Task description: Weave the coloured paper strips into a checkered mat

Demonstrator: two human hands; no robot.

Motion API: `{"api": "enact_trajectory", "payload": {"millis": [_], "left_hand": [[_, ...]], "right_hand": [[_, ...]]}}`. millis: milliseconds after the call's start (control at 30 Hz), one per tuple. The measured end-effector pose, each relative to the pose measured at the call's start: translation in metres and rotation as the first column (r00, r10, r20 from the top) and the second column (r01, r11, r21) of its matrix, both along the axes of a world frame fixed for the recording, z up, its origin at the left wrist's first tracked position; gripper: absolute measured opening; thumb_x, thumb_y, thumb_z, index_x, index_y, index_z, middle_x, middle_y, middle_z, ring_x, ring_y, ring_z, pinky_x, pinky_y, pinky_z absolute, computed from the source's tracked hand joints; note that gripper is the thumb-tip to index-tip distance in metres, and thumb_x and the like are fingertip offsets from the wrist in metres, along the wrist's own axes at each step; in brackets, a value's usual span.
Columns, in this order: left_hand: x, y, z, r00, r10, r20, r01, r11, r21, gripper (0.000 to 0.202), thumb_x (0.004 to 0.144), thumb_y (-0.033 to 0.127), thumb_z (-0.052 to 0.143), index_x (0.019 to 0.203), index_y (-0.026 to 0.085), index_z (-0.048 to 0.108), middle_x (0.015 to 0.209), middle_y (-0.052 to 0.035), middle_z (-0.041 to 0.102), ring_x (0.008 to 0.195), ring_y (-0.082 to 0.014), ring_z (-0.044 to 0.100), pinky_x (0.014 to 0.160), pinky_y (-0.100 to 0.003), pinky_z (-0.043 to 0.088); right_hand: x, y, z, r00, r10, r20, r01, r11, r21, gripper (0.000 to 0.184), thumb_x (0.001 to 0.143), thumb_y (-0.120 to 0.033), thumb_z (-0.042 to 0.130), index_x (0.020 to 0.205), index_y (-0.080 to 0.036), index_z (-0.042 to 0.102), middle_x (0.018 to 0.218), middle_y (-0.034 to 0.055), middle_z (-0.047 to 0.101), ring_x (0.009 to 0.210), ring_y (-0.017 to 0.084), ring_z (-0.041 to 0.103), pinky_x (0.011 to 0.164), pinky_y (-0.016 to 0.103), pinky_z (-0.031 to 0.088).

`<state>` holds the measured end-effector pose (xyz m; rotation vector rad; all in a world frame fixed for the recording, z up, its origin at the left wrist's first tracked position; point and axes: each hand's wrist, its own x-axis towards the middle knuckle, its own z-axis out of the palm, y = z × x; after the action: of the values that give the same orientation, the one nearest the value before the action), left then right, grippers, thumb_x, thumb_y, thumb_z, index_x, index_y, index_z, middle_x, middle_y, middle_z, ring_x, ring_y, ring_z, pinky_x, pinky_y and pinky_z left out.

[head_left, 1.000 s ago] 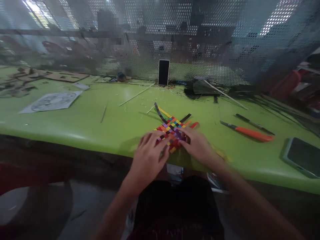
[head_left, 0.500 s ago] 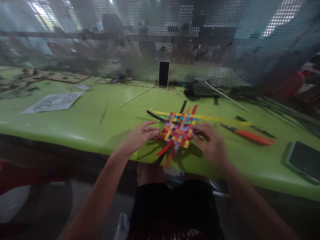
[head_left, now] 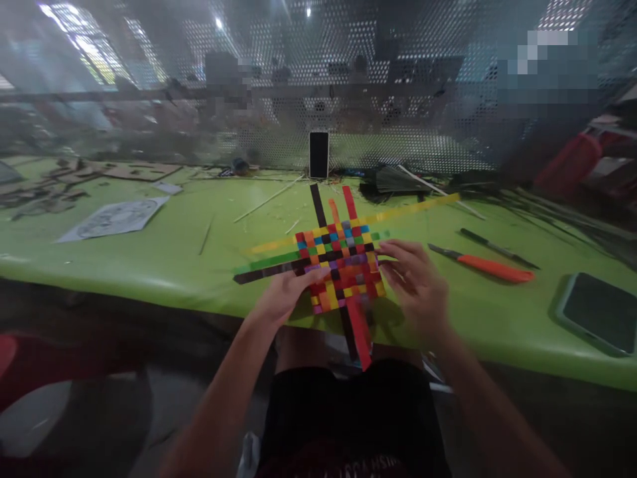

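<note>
A multicoloured woven mat of flat strips (head_left: 343, 260) is tilted above the table's front edge, with loose strip ends sticking out on all sides. My left hand (head_left: 286, 292) grips its left edge, the thumb on top and the fingers hidden underneath. At the right edge is my right hand (head_left: 415, 282), fingers bent and the fingertips by the mat's side; whether they pinch it I cannot tell. A long yellow strip (head_left: 413, 208) runs out past the mat's far right corner. Black and red strip ends (head_left: 361, 332) hang toward my lap.
Right of the mat lie an orange-handled knife (head_left: 490, 267), a dark slim tool (head_left: 497, 247) and a phone (head_left: 597, 312). Another phone (head_left: 319, 155) stands upright against the perforated metal screen (head_left: 358, 106). A printed sheet (head_left: 117, 218) and cardboard scraps (head_left: 44, 189) are on the left.
The mat has been raised and turned, its far side tipped up. My left hand has moved onto its left edge, thumb on top. Green strip ends now show at the sides.
</note>
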<state>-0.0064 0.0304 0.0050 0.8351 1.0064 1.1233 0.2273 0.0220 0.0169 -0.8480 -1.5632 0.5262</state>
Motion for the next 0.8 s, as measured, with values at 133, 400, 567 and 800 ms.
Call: {"api": "enact_trajectory", "payload": {"millis": [133, 400, 567, 800], "left_hand": [[0.000, -0.008, -0.006, 1.000, 0.013, 0.005, -0.013, 0.999, 0.051, 0.048, 0.069, 0.046, 0.091, 0.103, 0.015, 0.080, 0.109, -0.0114, 0.079, 0.116, -0.0347, 0.071, 0.101, -0.046, 0.059], [0.001, -0.012, -0.008, 0.985, -0.074, -0.156, 0.093, 0.989, 0.117, 0.048, 0.074, 0.053, 0.086, 0.106, 0.018, 0.079, 0.118, -0.0078, 0.077, 0.124, -0.0353, 0.066, 0.108, -0.051, 0.054], [-0.002, -0.011, -0.015, 0.955, -0.094, -0.280, 0.112, 0.992, 0.051, 0.046, 0.075, 0.058, 0.083, 0.102, 0.021, 0.081, 0.118, -0.0068, 0.077, 0.125, -0.0361, 0.065, 0.109, -0.050, 0.052], [0.002, -0.015, -0.012, 0.937, 0.001, -0.350, 0.075, 0.976, 0.203, 0.044, 0.080, 0.058, 0.078, 0.106, 0.023, 0.079, 0.118, -0.0046, 0.077, 0.124, -0.0336, 0.066, 0.111, -0.048, 0.050]], "right_hand": [[0.011, -0.004, -0.008, 0.971, 0.004, -0.238, -0.102, 0.910, -0.402, 0.023, 0.097, -0.045, 0.064, 0.096, -0.027, 0.078, 0.097, 0.0036, 0.074, 0.084, 0.018, 0.072, 0.075, 0.032, 0.062], [0.000, -0.002, 0.002, 0.979, 0.068, -0.191, -0.179, 0.730, -0.659, 0.036, 0.082, -0.059, 0.075, 0.085, -0.023, 0.080, 0.088, 0.0046, 0.079, 0.083, 0.021, 0.073, 0.071, 0.034, 0.060], [-0.014, -0.001, -0.005, 0.953, -0.081, -0.292, -0.137, 0.744, -0.654, 0.037, 0.076, -0.059, 0.080, 0.080, -0.022, 0.078, 0.074, 0.0031, 0.075, 0.069, 0.021, 0.071, 0.063, 0.034, 0.060], [-0.033, -0.008, -0.003, 0.971, -0.096, -0.218, -0.043, 0.831, -0.555, 0.039, 0.081, -0.058, 0.076, 0.068, -0.021, 0.071, 0.066, 0.0012, 0.065, 0.060, 0.016, 0.059, 0.056, 0.030, 0.051]]}}
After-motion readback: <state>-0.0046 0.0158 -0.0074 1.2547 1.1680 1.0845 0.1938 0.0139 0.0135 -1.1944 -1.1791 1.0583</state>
